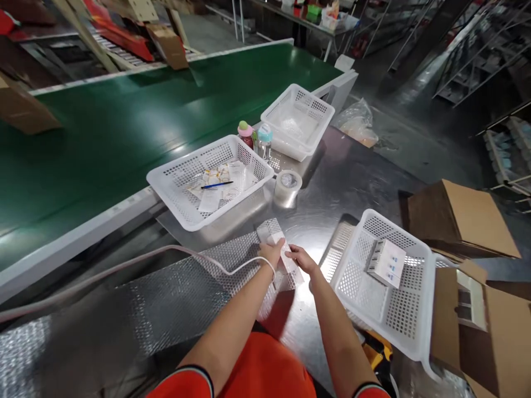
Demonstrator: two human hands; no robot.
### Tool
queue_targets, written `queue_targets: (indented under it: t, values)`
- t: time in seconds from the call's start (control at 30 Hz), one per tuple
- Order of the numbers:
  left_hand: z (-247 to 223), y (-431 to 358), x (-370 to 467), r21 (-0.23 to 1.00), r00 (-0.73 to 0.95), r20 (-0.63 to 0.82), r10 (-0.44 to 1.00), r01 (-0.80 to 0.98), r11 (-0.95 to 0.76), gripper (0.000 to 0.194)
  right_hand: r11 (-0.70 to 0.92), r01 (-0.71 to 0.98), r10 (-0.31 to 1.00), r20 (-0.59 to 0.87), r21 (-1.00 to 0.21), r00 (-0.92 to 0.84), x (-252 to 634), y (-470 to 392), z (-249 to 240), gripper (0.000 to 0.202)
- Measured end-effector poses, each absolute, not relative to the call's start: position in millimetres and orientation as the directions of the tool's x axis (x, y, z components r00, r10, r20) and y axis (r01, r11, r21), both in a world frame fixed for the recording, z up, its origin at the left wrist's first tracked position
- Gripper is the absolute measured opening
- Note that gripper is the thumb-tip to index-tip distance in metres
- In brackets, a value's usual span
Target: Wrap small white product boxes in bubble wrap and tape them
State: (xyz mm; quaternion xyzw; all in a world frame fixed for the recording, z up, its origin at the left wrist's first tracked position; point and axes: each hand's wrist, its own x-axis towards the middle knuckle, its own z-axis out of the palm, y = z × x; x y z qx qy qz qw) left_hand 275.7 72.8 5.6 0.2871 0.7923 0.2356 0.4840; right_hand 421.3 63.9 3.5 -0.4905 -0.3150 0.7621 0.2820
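In the head view, a white bundle in bubble wrap (286, 261) lies at the near edge of the metal table. My left hand (271, 253) is closed on its left side, thumb on top. My right hand (302, 258) has its fingers bent against the bundle's right edge. What the wrap encloses is hard to make out. A long strip of bubble wrap (178, 301) stretches from the bundle to the lower left. Over the strip runs a white cord (207, 258), looping around my left wrist. Just beyond my hands stands a roll of clear tape (287, 185).
A white basket (194, 221) holds papers and a blue pen (216, 184). Behind it are two bottles (264, 138) and another basket (286, 145). To the right, a basket (352, 276) holds small white boxes (386, 263), beside open cartons (481, 218). A green conveyor belt (124, 121) runs behind.
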Motion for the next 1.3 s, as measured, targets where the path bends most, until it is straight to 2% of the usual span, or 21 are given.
queue_targets:
  t: [0.07,0.13,0.27,0.37,0.47,0.6,0.73,0.8,0.93,1.17,1.3]
  values:
    - [11.2,75.7,281.3,0.587,-0.458,-0.660,0.595,0.180,0.789,0.078,-0.660,-0.155,0.727,-0.574,-0.735,-0.376,425.7,64.6,1.9,0.050]
    - [13.5,76.2,282.2,0.586,-0.482,-0.669,0.566,0.126,0.800,0.079,-0.664,-0.160,0.725,-0.578,-0.730,-0.374,427.2,64.5,0.5,0.052]
    - [6.0,65.4,265.7,0.663,-0.360,-0.705,0.611,-0.029,0.748,0.054,-0.612,-0.118,0.761,-0.542,-0.782,-0.356,414.6,61.7,-2.4,0.054]
    - [-3.3,52.3,244.6,0.686,-0.249,-0.726,0.641,-0.198,0.700,0.044,-0.536,0.000,0.805,-0.512,-0.844,-0.301,394.3,56.7,-3.6,0.056]
    - [-9.8,40.6,222.5,0.687,-0.237,-0.726,0.646,-0.295,0.664,0.045,-0.445,0.257,0.859,-0.490,-0.858,-0.148,371.5,47.5,-0.3,0.059]
    - [-14.9,24.4,185.5,0.702,-0.287,-0.712,0.641,-0.274,0.657,0.045,-0.346,0.651,0.892,-0.452,-0.675,0.005,331.2,26.7,11.0,0.074]
    - [-19.5,11.8,146.1,0.721,-0.331,-0.687,0.647,-0.199,0.664,0.036,-0.228,0.890,0.949,-0.295,-0.395,0.113,277.1,-0.2,17.4,0.065]
    - [-22.0,9.9,134.2,0.719,-0.302,-0.689,0.659,-0.173,0.673,0.027,-0.220,0.931,0.957,-0.247,-0.292,0.149,256.7,-10.1,16.8,0.062]
    - [-26.3,7.4,125.5,0.718,-0.190,-0.695,0.693,-0.144,0.681,0.014,-0.186,0.957,0.965,-0.226,-0.221,0.135,264.1,-6.1,16.2,0.061]
    - [-27.8,-7.2,121.9,0.716,-0.070,-0.697,0.713,-0.100,0.690,0.024,-0.299,0.954,0.950,-0.098,-0.003,0.297,369.3,42.9,33.2,0.062]
    - [-26.0,-3.0,124.8,0.680,-0.044,-0.729,0.683,-0.161,0.715,0.037,-0.274,0.961,0.954,-0.135,-0.027,0.268,352.1,23.1,30.8,0.064]
